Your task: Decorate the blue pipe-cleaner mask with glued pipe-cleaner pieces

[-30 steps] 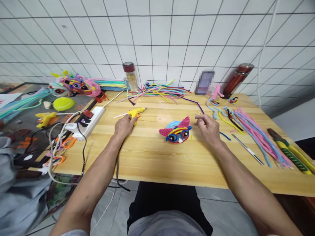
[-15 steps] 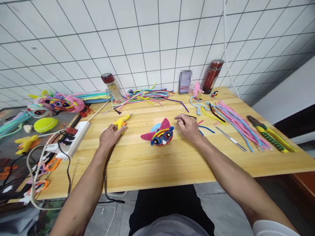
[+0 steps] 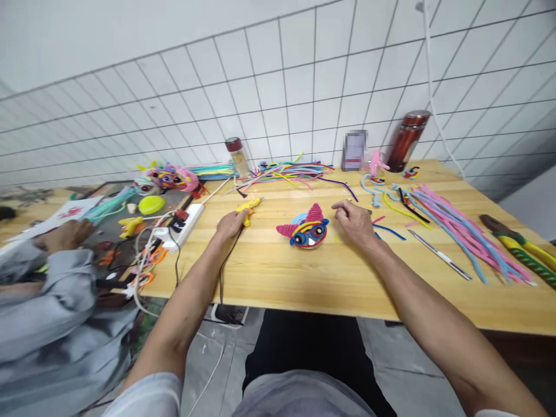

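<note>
My left hand [image 3: 231,226] is closed round the handle of a yellow hot glue gun [image 3: 249,209], whose nozzle points up and right. Its black cord trails down past the table edge. Right of it, untouched, sits a pipe-cleaner animal head [image 3: 309,230] with pink ears, blue-ringed eyes and a white tooth. Beyond the head, my right hand [image 3: 355,220] rests on the table with its fingers curled; whatever it may hold is hidden. Short blue and red pipe-cleaner pieces [image 3: 390,231] lie beside that hand.
A power strip [image 3: 186,229] with cables stands left. Pipe-cleaner bundles lie at the back [image 3: 286,171] and right [image 3: 469,231], near a craft knife [image 3: 441,255] and pliers [image 3: 516,243]. Another person's sleeve [image 3: 65,284] is at far left. Two bottles and a phone [image 3: 355,152] stand behind.
The view has swung left, bringing another person's arm and hand in at the far left. My left hand still grips the glue gun; both my hands hold nearly the same places on the table.
</note>
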Demonstrator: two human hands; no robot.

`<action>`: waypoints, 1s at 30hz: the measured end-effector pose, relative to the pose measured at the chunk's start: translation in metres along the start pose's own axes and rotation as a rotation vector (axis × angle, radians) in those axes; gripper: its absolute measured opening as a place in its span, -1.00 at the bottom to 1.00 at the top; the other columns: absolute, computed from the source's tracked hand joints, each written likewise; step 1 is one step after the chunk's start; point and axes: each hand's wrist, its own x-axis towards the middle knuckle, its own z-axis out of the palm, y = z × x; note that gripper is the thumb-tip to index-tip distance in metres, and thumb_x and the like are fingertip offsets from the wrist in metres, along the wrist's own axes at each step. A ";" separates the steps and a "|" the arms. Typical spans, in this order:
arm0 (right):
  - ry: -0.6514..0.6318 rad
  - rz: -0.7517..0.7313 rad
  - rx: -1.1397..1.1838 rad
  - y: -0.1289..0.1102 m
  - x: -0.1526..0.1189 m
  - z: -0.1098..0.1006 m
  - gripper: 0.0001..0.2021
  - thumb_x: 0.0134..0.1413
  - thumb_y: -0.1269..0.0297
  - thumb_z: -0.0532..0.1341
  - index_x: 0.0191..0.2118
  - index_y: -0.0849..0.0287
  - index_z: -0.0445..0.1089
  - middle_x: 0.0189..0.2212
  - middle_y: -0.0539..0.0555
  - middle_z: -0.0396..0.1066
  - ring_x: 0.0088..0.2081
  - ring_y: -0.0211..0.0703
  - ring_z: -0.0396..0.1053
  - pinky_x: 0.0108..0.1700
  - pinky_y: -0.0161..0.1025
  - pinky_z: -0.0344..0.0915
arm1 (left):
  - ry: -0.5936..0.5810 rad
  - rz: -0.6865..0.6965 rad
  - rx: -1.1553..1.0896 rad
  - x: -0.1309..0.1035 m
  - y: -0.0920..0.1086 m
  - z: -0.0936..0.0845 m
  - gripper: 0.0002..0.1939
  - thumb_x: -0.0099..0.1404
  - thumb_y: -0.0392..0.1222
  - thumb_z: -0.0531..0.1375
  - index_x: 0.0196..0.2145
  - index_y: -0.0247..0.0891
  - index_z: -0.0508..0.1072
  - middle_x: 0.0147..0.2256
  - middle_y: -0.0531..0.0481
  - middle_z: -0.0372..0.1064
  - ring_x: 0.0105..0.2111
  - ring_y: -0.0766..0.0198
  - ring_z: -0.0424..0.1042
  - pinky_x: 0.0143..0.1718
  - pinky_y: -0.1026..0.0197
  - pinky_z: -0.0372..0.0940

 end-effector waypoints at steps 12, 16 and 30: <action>0.008 0.147 0.000 0.012 0.002 -0.010 -0.69 0.13 0.24 0.09 -0.18 0.10 0.59 -0.40 0.11 0.61 -0.34 0.03 0.55 -0.19 -0.11 0.37 | 0.052 -0.047 0.044 0.008 0.009 0.014 -0.56 0.25 0.12 0.24 -0.21 -0.34 0.64 -0.06 -0.47 0.62 0.04 -0.30 0.57 -0.06 0.00 0.34; -0.022 0.161 -0.010 0.014 0.003 -0.007 -0.70 0.12 0.23 0.12 -0.18 0.09 0.59 -0.44 0.07 0.59 -0.39 -0.02 0.52 -0.23 -0.14 0.36 | 0.117 0.011 -0.141 -0.001 0.002 0.016 -0.69 0.24 0.06 0.24 -0.36 -0.26 0.56 -0.28 -0.26 0.61 -0.11 -0.14 0.57 -0.17 0.09 0.29; 0.319 0.251 -0.004 -0.006 0.018 -0.047 -0.69 0.10 0.05 0.18 -0.21 0.10 0.57 -0.47 0.03 0.54 -0.44 -0.04 0.46 -0.32 -0.13 0.37 | -0.065 0.264 -1.200 -0.025 0.021 -0.006 -0.54 0.22 0.29 0.19 -0.41 -0.17 0.24 -0.62 0.23 -0.04 -0.67 0.45 -0.10 -0.63 0.31 -0.12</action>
